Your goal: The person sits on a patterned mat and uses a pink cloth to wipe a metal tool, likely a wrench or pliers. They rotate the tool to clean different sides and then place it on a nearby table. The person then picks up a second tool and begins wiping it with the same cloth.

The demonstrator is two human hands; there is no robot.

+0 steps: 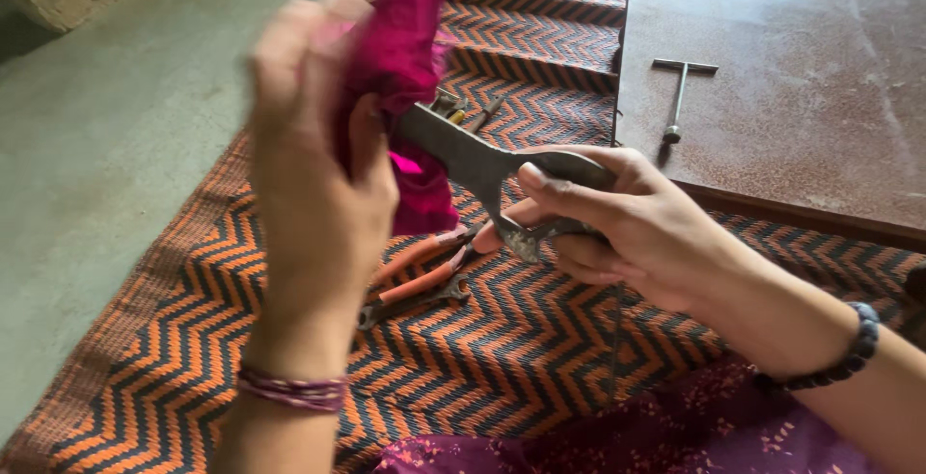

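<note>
My right hand (617,223) grips the open-jawed end of a large grey metal spanner (482,161) held up above a mat. My left hand (313,175), blurred with motion, holds a bunched magenta cloth (405,59) wrapped over the spanner's far end. A thread bracelet is on my left wrist and a dark bead bracelet on my right.
An orange-and-black zigzag woven mat (540,339) covers the floor below. Pliers with orange handles (420,276) lie on it, with other small tools partly hidden behind the cloth. A metal T-handle tool (678,98) rests on the reddish-brown polished surface (820,69) at right. Grey floor lies at left.
</note>
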